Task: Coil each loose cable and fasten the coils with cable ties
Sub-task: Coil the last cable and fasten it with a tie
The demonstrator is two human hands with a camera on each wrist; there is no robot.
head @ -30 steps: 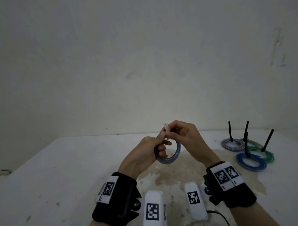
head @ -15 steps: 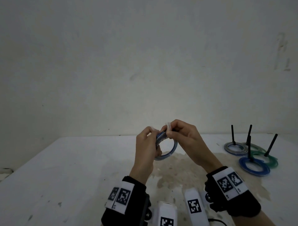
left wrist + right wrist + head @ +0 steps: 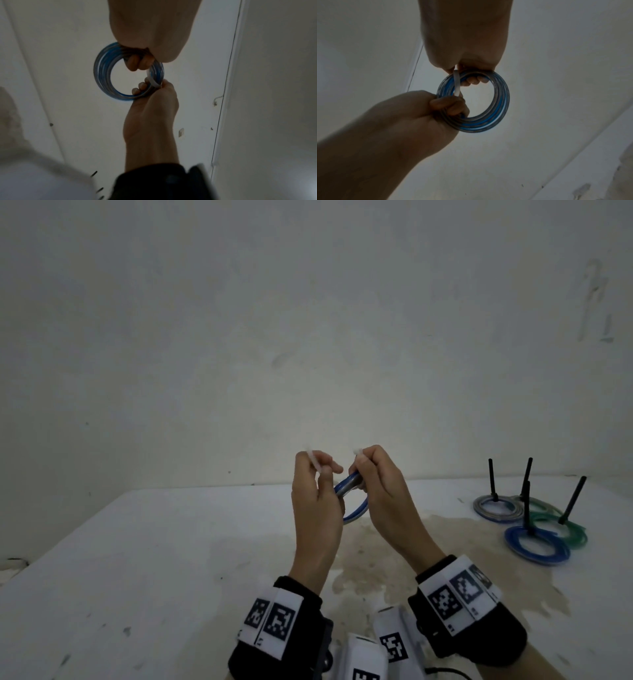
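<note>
both hands up over the table (image 3: 144, 546): left hand (image 3: 317, 501) and right hand (image 3: 383, 491) each pinch an end of the white cable tie (image 3: 456, 83). only the wrist views show it looped round the blue coil (image 3: 498, 108) held between them.

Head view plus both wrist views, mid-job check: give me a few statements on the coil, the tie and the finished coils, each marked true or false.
1. Both hands hold the blue coil up off the table. True.
2. The white cable tie crosses the coil's band, the left hand and right hand each pinching an end. True.
3. The coil in the hands carries a black tie. False: its tie is white.
4. Finished coils lie at the table's left. False: they lie at the right.
5. The finished coils' black ties stick upward. True.
</note>
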